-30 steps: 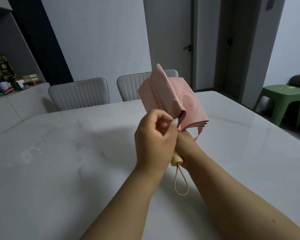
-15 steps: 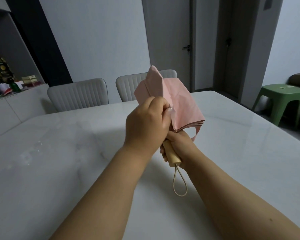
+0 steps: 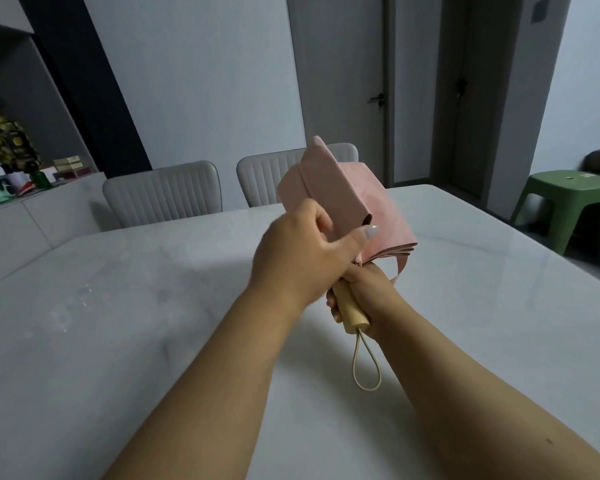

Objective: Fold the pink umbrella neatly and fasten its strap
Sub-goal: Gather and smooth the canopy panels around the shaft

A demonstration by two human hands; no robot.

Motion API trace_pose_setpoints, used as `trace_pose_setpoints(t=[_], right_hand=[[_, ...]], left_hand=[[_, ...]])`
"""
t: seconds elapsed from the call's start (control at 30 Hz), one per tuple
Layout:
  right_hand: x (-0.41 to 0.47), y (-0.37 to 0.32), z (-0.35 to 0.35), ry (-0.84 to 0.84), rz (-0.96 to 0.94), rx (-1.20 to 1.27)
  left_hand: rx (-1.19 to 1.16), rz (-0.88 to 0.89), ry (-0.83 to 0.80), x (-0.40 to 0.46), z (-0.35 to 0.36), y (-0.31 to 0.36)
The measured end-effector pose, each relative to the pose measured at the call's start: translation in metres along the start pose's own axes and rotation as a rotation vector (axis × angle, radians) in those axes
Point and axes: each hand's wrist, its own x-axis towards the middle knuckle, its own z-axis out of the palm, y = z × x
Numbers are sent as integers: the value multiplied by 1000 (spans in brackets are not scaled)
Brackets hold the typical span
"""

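Note:
The pink umbrella (image 3: pixel 354 199) is collapsed and held upright above the white table (image 3: pixel 118 306), its canopy folded into flat pleats. My right hand (image 3: pixel 364 292) grips the wooden handle (image 3: pixel 351 311), from which a beige cord loop (image 3: pixel 366 365) hangs. My left hand (image 3: pixel 305 258) pinches a canopy pleat, thumb laid along the fabric's lower edge and fingers behind it. The pink strap (image 3: pixel 402 268) dangles loose at the canopy's lower right.
Two pale padded chairs (image 3: pixel 163 192) stand at the table's far edge. A green plastic stool (image 3: pixel 568 202) is to the right. A sideboard with cups and boxes (image 3: pixel 14 181) lies at the far left.
My left hand has moved up from the handle onto the canopy and shifted its hold on a pleat, the thumb now stretched along the fabric. The umbrella has tilted slightly.

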Motion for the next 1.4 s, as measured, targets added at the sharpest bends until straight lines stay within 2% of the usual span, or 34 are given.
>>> trace_pose_setpoints(t=[0.07, 0.13, 0.23, 0.3, 0.47, 0.57, 0.63, 0.73, 0.83, 0.93, 1.03, 1.17, 1.4], right_hand=[[1, 2, 1, -18, -30, -19], [1, 3, 1, -16, -42, -48], [0, 0, -1, -9, -24, -8], [0, -2, -1, -27, -21, 35], [-1, -4, -2, -146, -34, 131], [-1, -4, -2, -163, -19, 216], [-2, -4, -2, -180, -8, 207], [-4, -5, -1, -175, 0, 195], [-3, -4, -1, -132, 2, 168], [-3, -5, -4, -120, 18, 104], [-4, -5, -4, -143, -11, 71], [-7, -3, -3, -207, -39, 41], [-8, -3, -2, -258, -32, 24]], left_hand=[[222, -11, 86, -1, 15, 5], [227, -2, 182, 1, 25, 10], [-3, -60, 272, 7, 24, 7], [-142, -184, 298, 9, 23, -7], [-893, -572, 257, 6, 27, -42], [-1076, -649, 211, -3, 35, -51], [-1115, -657, 177, -9, 42, -54], [-1127, -665, 141, -14, 46, -55], [-1137, -677, 29, -12, 41, -60], [-984, -677, -57, 7, 31, -64], [-891, -578, 26, 43, 10, -60], [-755, -330, 94, 100, -22, -51], [-483, -213, -141, 146, -62, -50]])
